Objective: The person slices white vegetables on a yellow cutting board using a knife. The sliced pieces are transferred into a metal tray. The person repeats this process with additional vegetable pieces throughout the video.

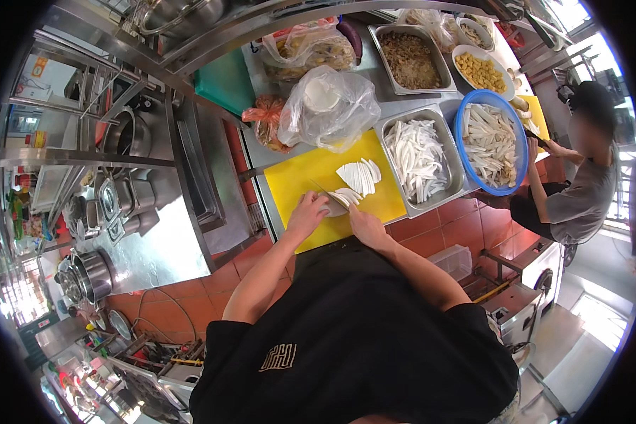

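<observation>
On a yellow cutting board [291, 185] my right hand [368, 228] grips a kitchen knife [328, 192] by its handle, the blade pointing up and left. My left hand [308, 214] presses a white food piece [335, 208] against the board, just left of the blade. Cut white slices [348, 195] lie along the blade's far side. A fan of white strips [359, 177] rests farther up the board. Right of the board, a steel tray [458, 183] holds many white strips [416, 153]. Beside it, a blue basket [461, 143] holds paler brown-edged strips [490, 143].
Plastic bags [344, 119] lie beyond the board, near a green board [225, 82]. A steel tray of brown minced food [411, 58] and a bowl of yellow pieces [479, 71] stand farther back. A co-worker [583, 185] with a knife works at the right. Metal shelving [111, 159] stands left.
</observation>
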Action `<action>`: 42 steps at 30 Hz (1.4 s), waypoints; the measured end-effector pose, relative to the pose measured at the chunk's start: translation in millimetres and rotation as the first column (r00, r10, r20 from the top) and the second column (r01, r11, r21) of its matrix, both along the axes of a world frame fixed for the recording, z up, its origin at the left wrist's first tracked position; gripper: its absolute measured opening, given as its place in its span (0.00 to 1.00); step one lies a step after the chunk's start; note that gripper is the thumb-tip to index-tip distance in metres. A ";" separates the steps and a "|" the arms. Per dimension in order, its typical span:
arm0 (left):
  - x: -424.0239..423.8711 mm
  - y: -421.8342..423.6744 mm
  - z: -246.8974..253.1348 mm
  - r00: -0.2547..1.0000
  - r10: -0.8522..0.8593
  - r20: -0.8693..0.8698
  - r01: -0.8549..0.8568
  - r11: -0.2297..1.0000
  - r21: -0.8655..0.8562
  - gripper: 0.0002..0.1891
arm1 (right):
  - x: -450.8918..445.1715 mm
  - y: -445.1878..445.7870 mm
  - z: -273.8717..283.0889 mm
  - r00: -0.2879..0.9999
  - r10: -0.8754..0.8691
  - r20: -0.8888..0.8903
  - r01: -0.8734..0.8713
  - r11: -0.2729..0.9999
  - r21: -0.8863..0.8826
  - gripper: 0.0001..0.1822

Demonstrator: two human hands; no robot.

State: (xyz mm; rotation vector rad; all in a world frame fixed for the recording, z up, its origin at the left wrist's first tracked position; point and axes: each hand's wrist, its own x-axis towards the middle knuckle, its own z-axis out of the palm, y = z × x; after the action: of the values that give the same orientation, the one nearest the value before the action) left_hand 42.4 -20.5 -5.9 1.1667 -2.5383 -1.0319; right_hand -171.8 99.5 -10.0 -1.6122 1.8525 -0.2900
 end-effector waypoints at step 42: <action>-20.5 13.7 -2.5 0.991 0.135 0.020 -0.134 0.990 -0.046 0.20 | -37.2 -10.5 -7.5 0.991 0.112 -0.068 -0.114 0.993 -0.037 0.09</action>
State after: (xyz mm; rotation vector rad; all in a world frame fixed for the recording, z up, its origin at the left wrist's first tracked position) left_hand 21.9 -6.7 -8.4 1.3244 -2.4475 -0.9311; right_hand -209.0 89.0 -17.5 -1.7668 1.8060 -0.2291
